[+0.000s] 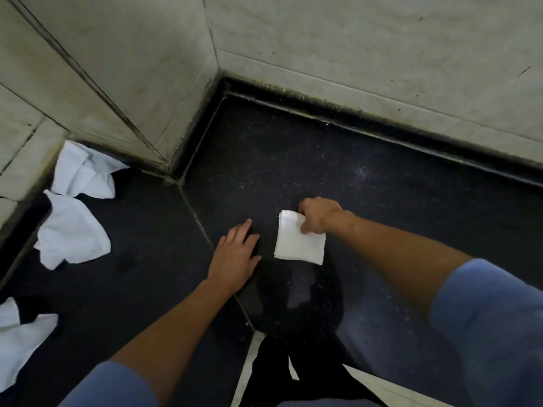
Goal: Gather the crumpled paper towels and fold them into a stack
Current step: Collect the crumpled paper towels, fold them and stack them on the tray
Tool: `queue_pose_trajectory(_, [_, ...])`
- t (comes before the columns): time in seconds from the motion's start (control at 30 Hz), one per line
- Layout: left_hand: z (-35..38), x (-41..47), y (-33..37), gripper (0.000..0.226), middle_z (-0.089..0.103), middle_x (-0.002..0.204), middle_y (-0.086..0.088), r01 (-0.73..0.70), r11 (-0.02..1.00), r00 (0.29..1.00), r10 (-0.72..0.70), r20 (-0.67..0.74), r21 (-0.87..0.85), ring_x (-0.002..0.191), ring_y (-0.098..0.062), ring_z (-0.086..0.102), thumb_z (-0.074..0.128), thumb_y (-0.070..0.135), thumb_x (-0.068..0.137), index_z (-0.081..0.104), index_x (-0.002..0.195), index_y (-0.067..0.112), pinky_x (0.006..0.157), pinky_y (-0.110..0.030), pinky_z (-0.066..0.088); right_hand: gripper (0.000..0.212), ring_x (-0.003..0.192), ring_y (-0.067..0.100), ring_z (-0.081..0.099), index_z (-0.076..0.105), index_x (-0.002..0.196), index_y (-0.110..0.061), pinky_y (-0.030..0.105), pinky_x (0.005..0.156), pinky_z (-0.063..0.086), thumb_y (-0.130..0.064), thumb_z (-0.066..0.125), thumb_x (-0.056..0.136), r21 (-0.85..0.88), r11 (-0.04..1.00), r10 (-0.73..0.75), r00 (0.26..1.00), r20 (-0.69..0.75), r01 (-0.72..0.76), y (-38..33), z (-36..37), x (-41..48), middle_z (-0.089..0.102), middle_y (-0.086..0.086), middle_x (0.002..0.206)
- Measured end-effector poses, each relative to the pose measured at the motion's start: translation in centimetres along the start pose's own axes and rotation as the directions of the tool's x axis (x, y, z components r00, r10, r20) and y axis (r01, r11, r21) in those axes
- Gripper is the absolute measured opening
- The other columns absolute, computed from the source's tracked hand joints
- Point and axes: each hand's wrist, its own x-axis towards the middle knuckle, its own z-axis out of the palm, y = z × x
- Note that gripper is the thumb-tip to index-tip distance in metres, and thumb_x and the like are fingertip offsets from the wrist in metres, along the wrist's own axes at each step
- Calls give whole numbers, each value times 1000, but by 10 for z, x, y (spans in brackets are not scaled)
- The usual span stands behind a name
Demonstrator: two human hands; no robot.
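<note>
A folded white paper towel (296,243) lies on the dark speckled counter (293,160) near the middle. My right hand (318,215) grips its upper right corner, fingers curled around the edge. My left hand (236,255) rests flat on the counter just left of the towel, fingers apart, holding nothing. Three crumpled white paper towels lie at the left: one in the corner by the wall (85,173), one just below it (72,233), and one at the lower left edge of the view (20,342).
Pale tiled walls (352,48) meet at a corner behind the counter, with a dark grimy seam along their base. A seam in the counter runs diagonally under my left hand. The counter's front edge (249,359) shows at the bottom, with dark trousers below.
</note>
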Motion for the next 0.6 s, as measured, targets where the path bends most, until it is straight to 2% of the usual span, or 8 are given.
queue_pose_trajectory(0.1, [-6,-3,-11,44,40,146,-12,15,1000,1000,-15,-5,5,130,-31,40,69,27,84,59,123,11,101,-43,39,36,99,24,58,58,115,-17,34,79,48,-28,67,83,165,986,12,1000,4,-13,9,2,-13,59,4,109])
queue_pose_trajectory(0.2, [-18,7,-8,43,44,141,-5,3,999,999,-4,31,36,126,-25,42,61,30,89,54,128,15,102,-37,37,15,84,21,58,55,90,-22,33,66,45,-25,67,81,288,956,-6,990,-138,46,32,5,-44,59,0,90])
queue_pose_trajectory(0.27, [-31,20,5,40,50,130,-4,-35,998,998,33,48,51,117,-23,47,58,31,91,53,128,16,96,-34,40,15,78,22,58,54,86,-21,34,62,46,-25,67,80,327,942,16,966,-257,72,53,5,-74,59,1,84])
queue_pose_trajectory(0.33, [-44,33,30,38,53,122,-3,-84,995,995,81,58,60,111,-23,50,56,31,92,52,128,17,92,-34,43,18,75,22,59,55,91,-21,36,63,48,-31,66,81,346,936,62,936,-345,65,77,5,-109,61,0,83])
queue_pose_trajectory(0.4, [-55,44,64,38,53,119,-3,-160,985,986,156,67,67,108,-22,52,55,31,93,50,128,17,89,-34,46,26,74,21,58,56,96,-23,38,65,50,-45,64,84,353,935,135,898,-420,25,106,8,-145,62,0,83])
queue_pose_trajectory(0.47, [-63,53,106,37,54,117,-3,-252,966,966,248,70,62,105,-21,54,54,31,94,50,128,17,85,-35,48,33,73,23,58,54,92,-24,40,65,50,-57,56,86,363,931,218,846,-487,-31,138,16,-184,62,0,80])
queue_pose_trajectory(0.6, [-69,59,208,37,55,119,-1,-411,906,911,406,66,104,106,-21,56,53,32,94,50,128,19,86,-36,49,32,79,27,60,48,86,-28,35,60,41,-59,48,90,404,903,367,751,-549,-145,211,44,-270,63,2,83])
